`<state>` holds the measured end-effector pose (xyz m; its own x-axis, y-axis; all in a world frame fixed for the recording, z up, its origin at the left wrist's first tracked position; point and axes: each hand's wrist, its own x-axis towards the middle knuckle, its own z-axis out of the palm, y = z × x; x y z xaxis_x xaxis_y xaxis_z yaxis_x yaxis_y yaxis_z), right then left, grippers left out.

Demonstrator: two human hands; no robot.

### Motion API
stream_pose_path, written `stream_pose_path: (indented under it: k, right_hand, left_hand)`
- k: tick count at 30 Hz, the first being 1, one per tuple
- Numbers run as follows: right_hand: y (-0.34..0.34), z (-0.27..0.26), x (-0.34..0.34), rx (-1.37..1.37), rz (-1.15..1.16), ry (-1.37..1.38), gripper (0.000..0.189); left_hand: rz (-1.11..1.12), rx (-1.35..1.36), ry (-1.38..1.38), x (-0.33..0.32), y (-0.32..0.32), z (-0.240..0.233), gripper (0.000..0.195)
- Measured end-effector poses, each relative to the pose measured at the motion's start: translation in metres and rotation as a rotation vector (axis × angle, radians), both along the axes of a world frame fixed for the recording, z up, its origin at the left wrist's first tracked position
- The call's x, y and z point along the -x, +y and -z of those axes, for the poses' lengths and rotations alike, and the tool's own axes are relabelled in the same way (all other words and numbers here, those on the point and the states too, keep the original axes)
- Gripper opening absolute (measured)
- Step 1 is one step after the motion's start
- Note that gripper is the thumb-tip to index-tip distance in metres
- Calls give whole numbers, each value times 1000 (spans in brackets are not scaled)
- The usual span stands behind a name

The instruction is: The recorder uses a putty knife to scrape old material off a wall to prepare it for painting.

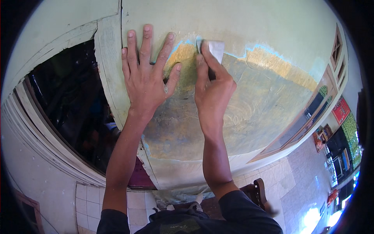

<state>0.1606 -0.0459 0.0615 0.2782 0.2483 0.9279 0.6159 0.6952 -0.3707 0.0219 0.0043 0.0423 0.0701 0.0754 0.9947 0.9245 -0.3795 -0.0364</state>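
Note:
My left hand (147, 73) lies with its fingers spread on a pale green painted wall (230, 20), holding nothing. Its thumb reaches over a bared patch (251, 96) of brown and grey surface. To its right, my right hand (214, 79) pinches a thin, flat grey piece (216, 50), perhaps a scraper blade or folded sheet; I cannot tell which. This piece is against the wall at the upper border of the bare patch. A ragged light-blue paint edge (264, 48) runs along that border, above a yellowish strip (270, 63).
Left of the wall is a dark doorway (67, 99) with a worn pale frame (109, 67). A wooden-framed window (304, 117) lies to the right. Below are a dark wooden chair (259, 191) and a tiled floor (292, 187). A red poster (340, 109) hangs farther off.

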Motion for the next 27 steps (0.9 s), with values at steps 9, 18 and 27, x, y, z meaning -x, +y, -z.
stream_pose_path:
  k: [9, 18, 27]
  right_hand:
    - [-3, -1, 3, 62, 53, -4, 32]
    - [-4, 0, 4, 52, 11, 27, 33]
    - [-6, 3, 7, 65, 42, 18, 32]
  left_hand:
    - [2, -16, -3, 3, 0, -1, 63]
    - [-2, 2, -5, 3, -2, -2, 63]
    - [10, 2, -7, 7, -3, -2, 63]
